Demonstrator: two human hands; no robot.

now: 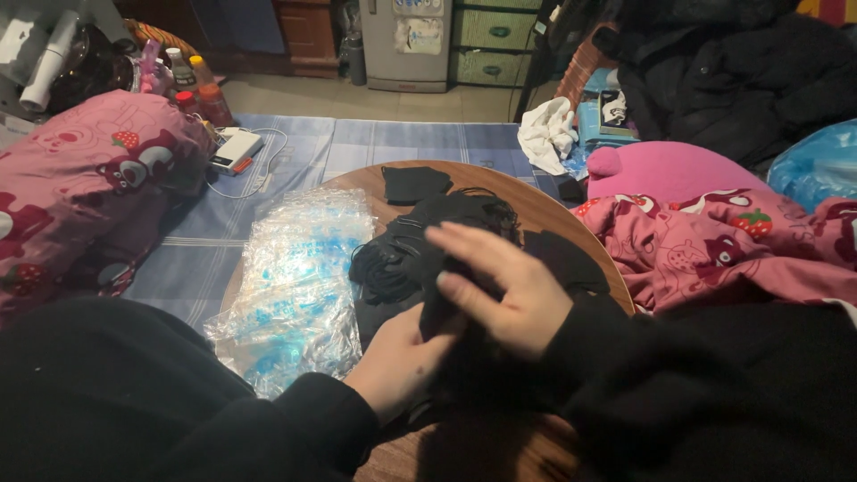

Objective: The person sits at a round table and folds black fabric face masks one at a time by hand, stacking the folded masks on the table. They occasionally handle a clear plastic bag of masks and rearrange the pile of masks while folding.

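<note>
On a round wooden table (536, 207) lies a heap of black face masks (420, 243) with thin ear loops. My left hand (402, 359) grips one black mask (439, 308) from below. My right hand (500, 287) rests flat on top of that same mask, fingers stretched out to the left. A single black mask (413, 183) lies apart at the far side of the table. To the left of the heap sits a stack of clear plastic sleeves with blue print (299, 286). Both my sleeves are black.
A pink cartoon-print cushion (85, 192) lies at the left and a matching blanket (723, 245) at the right. A blue checked sheet (375, 143) covers the floor, with a white device and cable (234, 150) on it. Bottles (201, 89) stand far left; dark clothes (732, 71) pile far right.
</note>
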